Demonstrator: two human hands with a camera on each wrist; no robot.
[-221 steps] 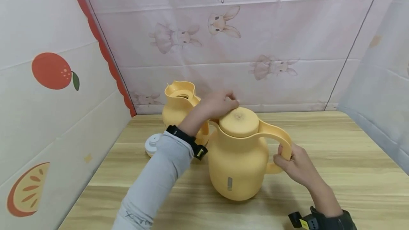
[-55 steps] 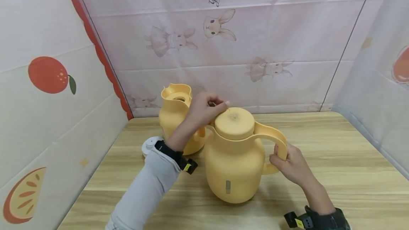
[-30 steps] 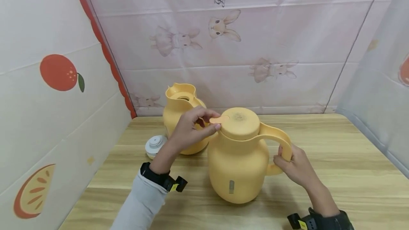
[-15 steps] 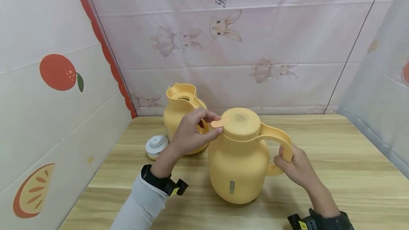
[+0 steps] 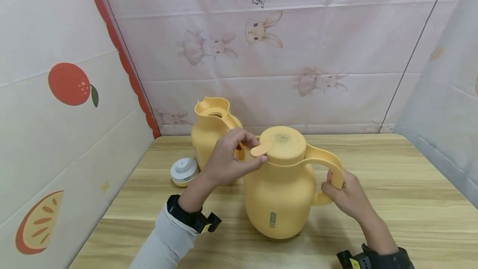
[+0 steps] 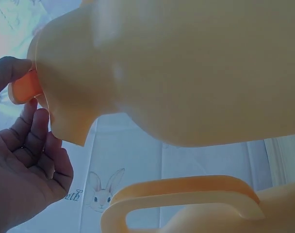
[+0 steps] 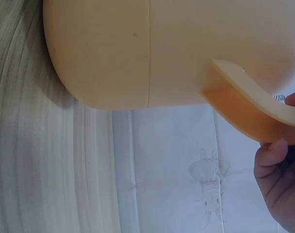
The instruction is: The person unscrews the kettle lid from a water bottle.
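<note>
A yellow thermos jug (image 5: 280, 200) stands upright on the wooden table, its round lid (image 5: 287, 146) seated in the neck. My left hand (image 5: 228, 159) pinches the lid's orange tab (image 5: 262, 149) between thumb and fingers. The left wrist view shows the thumb (image 6: 11, 70) on one side of the tab and curled fingers close to the spout (image 6: 72, 128). On the right, my right hand (image 5: 349, 192) grips the jug's handle (image 5: 326, 161), fingers wrapped round it; the right wrist view shows this handle (image 7: 249, 107) too, with the hand partly cut off.
Behind my left hand stands a second yellow jug (image 5: 205, 136) without a lid, its inner opening visible. A white and yellow stopper lid (image 5: 184, 171) lies beside it on the table (image 5: 149, 227). Printed cloth walls (image 5: 239, 53) enclose the back and sides.
Earlier my left hand reached over the lid from behind and hid the tab. It then shifted to the tab, which has since swung toward the front. My right hand keeps its hold.
</note>
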